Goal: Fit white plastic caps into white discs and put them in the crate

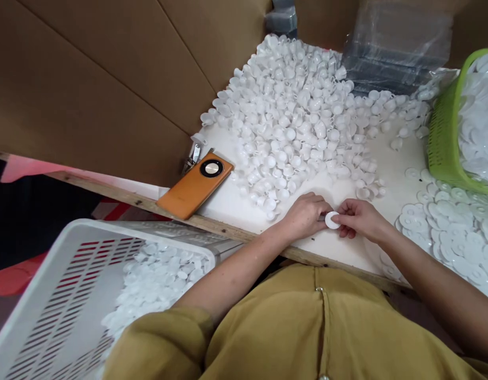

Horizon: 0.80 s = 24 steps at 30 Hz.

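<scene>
Your two hands meet above the near edge of the white tabletop, which is bordered by a rough wooden strip. The small, round, white disc is located between them, slightly right of centre.

Your right hand pinches the disc at its right side, thumb across its face, with the other fingers curled underneath. Your left hand is partly closed, its fingertips at the disc's left edge; you cannot tell from this view whether it grips the disc or a small, dark part beside it.

Directly beyond your hands, a wide heap of small, white, glossy cups with handles spreads to the far side. To the right lies a layer of flat, round, white saucers; part of it lies near your right forearm. Beyond the saucers, at the far right, stands a bright green, slotted plastic basket, filled with white pieces.

To the left, an orange phone with a round, black-and-silver camera ring lies across the wooden strip. Below it, at the near left, a white, slotted plastic crate contains small white pieces. A brown cardboard panel borders the left side.
</scene>
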Each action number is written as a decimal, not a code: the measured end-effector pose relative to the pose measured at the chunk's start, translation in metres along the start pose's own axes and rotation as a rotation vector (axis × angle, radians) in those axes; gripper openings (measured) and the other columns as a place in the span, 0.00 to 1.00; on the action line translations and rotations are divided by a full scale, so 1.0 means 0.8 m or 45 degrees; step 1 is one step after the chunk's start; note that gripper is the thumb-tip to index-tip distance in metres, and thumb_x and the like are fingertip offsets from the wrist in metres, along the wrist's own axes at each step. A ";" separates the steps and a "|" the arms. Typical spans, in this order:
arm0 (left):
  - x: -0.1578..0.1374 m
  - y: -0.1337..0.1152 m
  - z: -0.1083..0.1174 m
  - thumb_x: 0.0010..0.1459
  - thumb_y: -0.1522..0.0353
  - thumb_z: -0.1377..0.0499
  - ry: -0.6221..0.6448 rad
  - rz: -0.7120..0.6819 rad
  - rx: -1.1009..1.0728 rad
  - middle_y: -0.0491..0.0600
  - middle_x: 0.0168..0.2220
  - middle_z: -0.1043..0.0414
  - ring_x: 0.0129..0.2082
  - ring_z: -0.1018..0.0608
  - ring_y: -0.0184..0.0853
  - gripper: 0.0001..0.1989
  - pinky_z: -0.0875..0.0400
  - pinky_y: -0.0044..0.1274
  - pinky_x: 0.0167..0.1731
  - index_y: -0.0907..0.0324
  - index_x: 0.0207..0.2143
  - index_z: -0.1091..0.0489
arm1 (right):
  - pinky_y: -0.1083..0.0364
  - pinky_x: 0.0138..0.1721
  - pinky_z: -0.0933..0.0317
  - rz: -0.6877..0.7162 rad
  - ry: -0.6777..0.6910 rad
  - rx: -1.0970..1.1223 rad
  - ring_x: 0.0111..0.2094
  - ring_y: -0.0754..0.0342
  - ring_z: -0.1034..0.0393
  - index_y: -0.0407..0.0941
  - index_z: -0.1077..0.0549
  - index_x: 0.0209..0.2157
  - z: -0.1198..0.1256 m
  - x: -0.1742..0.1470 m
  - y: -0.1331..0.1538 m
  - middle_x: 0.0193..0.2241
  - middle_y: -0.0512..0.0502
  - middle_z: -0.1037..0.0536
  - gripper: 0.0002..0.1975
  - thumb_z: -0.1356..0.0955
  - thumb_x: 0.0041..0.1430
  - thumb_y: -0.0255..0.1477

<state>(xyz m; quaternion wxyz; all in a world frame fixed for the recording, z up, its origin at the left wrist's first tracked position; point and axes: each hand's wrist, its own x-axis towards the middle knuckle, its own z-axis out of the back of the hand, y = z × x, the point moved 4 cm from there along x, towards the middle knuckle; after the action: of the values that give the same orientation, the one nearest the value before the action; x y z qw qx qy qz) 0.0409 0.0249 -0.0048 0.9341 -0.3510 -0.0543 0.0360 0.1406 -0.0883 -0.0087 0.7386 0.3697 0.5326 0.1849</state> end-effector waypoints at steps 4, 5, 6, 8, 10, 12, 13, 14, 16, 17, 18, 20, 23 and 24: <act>0.001 0.001 0.000 0.57 0.60 0.40 0.017 0.014 0.005 0.50 0.30 0.28 0.32 0.28 0.35 0.12 0.37 0.25 0.35 0.59 0.32 0.25 | 0.63 0.13 0.41 -0.013 0.020 0.001 0.17 0.56 0.29 0.44 0.35 0.26 -0.002 0.002 0.003 0.15 0.50 0.26 0.13 0.27 0.47 0.32; 0.002 0.001 0.000 0.57 0.59 0.40 0.023 0.014 0.005 0.50 0.29 0.28 0.32 0.29 0.35 0.13 0.37 0.25 0.35 0.60 0.32 0.25 | 0.63 0.14 0.41 -0.005 0.022 -0.012 0.17 0.56 0.29 0.44 0.35 0.26 -0.002 0.002 0.004 0.15 0.50 0.26 0.13 0.27 0.47 0.32; 0.002 0.001 0.000 0.57 0.58 0.41 0.030 0.014 0.004 0.50 0.29 0.28 0.32 0.29 0.35 0.14 0.37 0.26 0.35 0.60 0.31 0.25 | 0.62 0.14 0.41 0.004 0.023 -0.028 0.17 0.56 0.29 0.44 0.35 0.26 -0.002 0.002 0.005 0.15 0.50 0.26 0.13 0.27 0.47 0.32; 0.001 0.002 0.002 0.58 0.58 0.41 0.042 0.017 -0.002 0.50 0.29 0.28 0.32 0.28 0.35 0.14 0.37 0.26 0.36 0.60 0.30 0.26 | 0.62 0.14 0.40 0.020 0.020 -0.070 0.17 0.56 0.29 0.44 0.35 0.26 -0.002 0.002 0.006 0.16 0.50 0.26 0.13 0.27 0.48 0.32; 0.001 0.003 0.005 0.56 0.59 0.39 0.069 0.002 -0.027 0.49 0.30 0.28 0.33 0.28 0.35 0.13 0.37 0.26 0.37 0.60 0.32 0.26 | 0.62 0.14 0.40 0.021 0.011 -0.109 0.17 0.57 0.30 0.44 0.35 0.26 -0.001 0.001 0.006 0.16 0.51 0.26 0.13 0.27 0.48 0.33; 0.001 0.002 0.009 0.51 0.58 0.35 0.112 -0.017 -0.076 0.49 0.33 0.27 0.35 0.28 0.36 0.15 0.36 0.26 0.38 0.60 0.36 0.27 | 0.62 0.14 0.41 -0.002 0.002 -0.132 0.16 0.57 0.30 0.44 0.35 0.26 -0.001 0.000 0.007 0.15 0.51 0.27 0.13 0.27 0.47 0.33; 0.002 0.002 0.011 0.49 0.58 0.34 0.133 -0.006 -0.095 0.49 0.34 0.27 0.36 0.27 0.36 0.18 0.36 0.26 0.38 0.60 0.37 0.27 | 0.62 0.14 0.41 -0.015 -0.001 -0.137 0.16 0.56 0.30 0.44 0.36 0.26 -0.001 0.000 0.008 0.15 0.52 0.27 0.14 0.27 0.47 0.32; 0.004 0.002 0.013 0.48 0.57 0.34 0.155 0.022 -0.098 0.49 0.34 0.27 0.36 0.27 0.37 0.19 0.36 0.25 0.38 0.60 0.38 0.27 | 0.62 0.14 0.41 -0.030 0.001 -0.137 0.16 0.56 0.30 0.44 0.36 0.26 -0.001 0.000 0.009 0.15 0.52 0.27 0.14 0.27 0.48 0.32; 0.010 0.002 0.016 0.50 0.56 0.35 0.217 0.109 -0.054 0.49 0.33 0.27 0.36 0.27 0.37 0.17 0.36 0.25 0.34 0.60 0.36 0.28 | 0.62 0.14 0.41 -0.054 0.021 -0.134 0.16 0.56 0.30 0.44 0.37 0.26 -0.002 0.001 0.011 0.15 0.52 0.27 0.13 0.27 0.49 0.31; 0.014 0.001 0.017 0.52 0.56 0.36 0.266 0.153 -0.011 0.49 0.32 0.27 0.35 0.27 0.37 0.16 0.37 0.24 0.32 0.60 0.35 0.28 | 0.62 0.14 0.41 -0.068 0.037 -0.136 0.16 0.57 0.30 0.44 0.37 0.26 -0.003 0.001 0.013 0.15 0.52 0.27 0.12 0.28 0.51 0.30; 0.019 0.000 0.018 0.52 0.56 0.37 0.327 0.186 0.036 0.49 0.32 0.28 0.35 0.27 0.37 0.16 0.38 0.24 0.31 0.60 0.35 0.29 | 0.63 0.14 0.41 -0.085 0.053 -0.143 0.16 0.57 0.30 0.44 0.37 0.27 -0.003 0.002 0.014 0.15 0.52 0.27 0.11 0.29 0.52 0.29; 0.028 -0.003 0.019 0.52 0.55 0.38 0.473 0.219 0.101 0.49 0.33 0.28 0.35 0.27 0.38 0.17 0.39 0.24 0.28 0.59 0.35 0.30 | 0.62 0.14 0.42 -0.129 0.074 -0.185 0.15 0.57 0.31 0.45 0.38 0.28 -0.001 0.003 0.015 0.15 0.52 0.27 0.10 0.30 0.53 0.27; 0.039 -0.003 0.021 0.51 0.52 0.40 0.645 0.261 0.118 0.48 0.34 0.28 0.34 0.27 0.38 0.19 0.40 0.24 0.27 0.57 0.36 0.31 | 0.63 0.12 0.45 -0.152 0.046 -0.277 0.14 0.58 0.32 0.45 0.38 0.28 0.003 0.007 0.019 0.15 0.53 0.27 0.10 0.30 0.52 0.24; 0.042 -0.002 0.021 0.50 0.51 0.41 0.683 0.281 0.114 0.47 0.34 0.28 0.33 0.27 0.37 0.20 0.40 0.24 0.27 0.57 0.36 0.32 | 0.63 0.12 0.46 -0.152 0.045 -0.293 0.14 0.58 0.33 0.45 0.38 0.28 0.003 0.009 0.020 0.15 0.53 0.28 0.10 0.30 0.52 0.23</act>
<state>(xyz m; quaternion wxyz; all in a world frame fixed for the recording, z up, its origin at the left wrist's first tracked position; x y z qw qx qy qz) 0.0719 0.0381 0.0119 0.9201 -0.3102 0.2348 0.0458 0.1476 -0.0741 -0.0014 0.7764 0.2469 0.5417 0.2069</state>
